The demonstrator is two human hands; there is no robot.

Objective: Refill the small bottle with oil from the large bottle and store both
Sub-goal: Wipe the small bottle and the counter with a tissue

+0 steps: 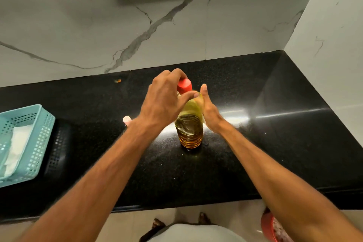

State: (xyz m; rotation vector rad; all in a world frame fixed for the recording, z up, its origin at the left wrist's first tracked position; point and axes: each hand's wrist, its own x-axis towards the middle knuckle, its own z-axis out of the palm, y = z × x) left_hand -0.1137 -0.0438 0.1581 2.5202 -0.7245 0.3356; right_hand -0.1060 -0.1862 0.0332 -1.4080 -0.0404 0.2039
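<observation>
Left hand [164,98] has its fingers curled round the red cap [184,85] of the large bottle [189,122], which stands upright on the black counter [275,143]. Right hand [209,109] presses the bottle's shoulder, fingers hidden behind it, thumb straight up. Small pink-capped thing [127,119] peeks out just behind the left wrist, can't tell what.

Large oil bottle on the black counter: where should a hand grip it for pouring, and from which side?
Grip the large oil bottle around its ribbed middle, from the right side, where the right hand already rests. It stands upright, the ribs should resist slipping, and the left hand occupies the red cap above.
</observation>
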